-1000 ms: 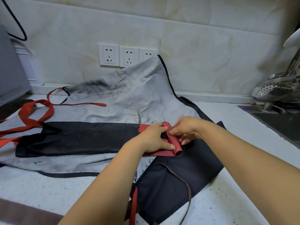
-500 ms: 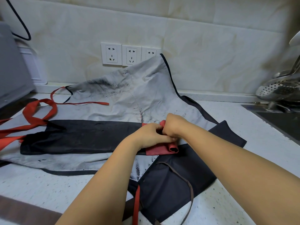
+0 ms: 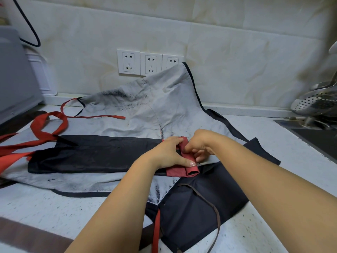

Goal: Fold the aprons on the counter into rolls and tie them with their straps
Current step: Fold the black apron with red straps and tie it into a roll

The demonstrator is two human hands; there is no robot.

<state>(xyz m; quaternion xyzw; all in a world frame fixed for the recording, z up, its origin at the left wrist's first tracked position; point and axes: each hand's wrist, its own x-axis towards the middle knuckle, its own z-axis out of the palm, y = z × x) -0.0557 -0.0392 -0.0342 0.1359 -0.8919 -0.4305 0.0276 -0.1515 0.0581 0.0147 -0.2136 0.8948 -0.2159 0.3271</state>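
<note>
At frame centre I see the left hand and right hand both pinching the red rolled end of a folded black apron that stretches left across the counter. The cloth looks soft and light, so I judge it could unroll — best held at the roll's ends.

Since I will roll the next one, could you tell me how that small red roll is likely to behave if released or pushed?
Probably floppy: the red roll is thin cloth, held by the left hand and right hand. Released, it would likely loosen, as no strap ties it. Pushed, it may roll briefly, then drag on the attached black apron.
</note>
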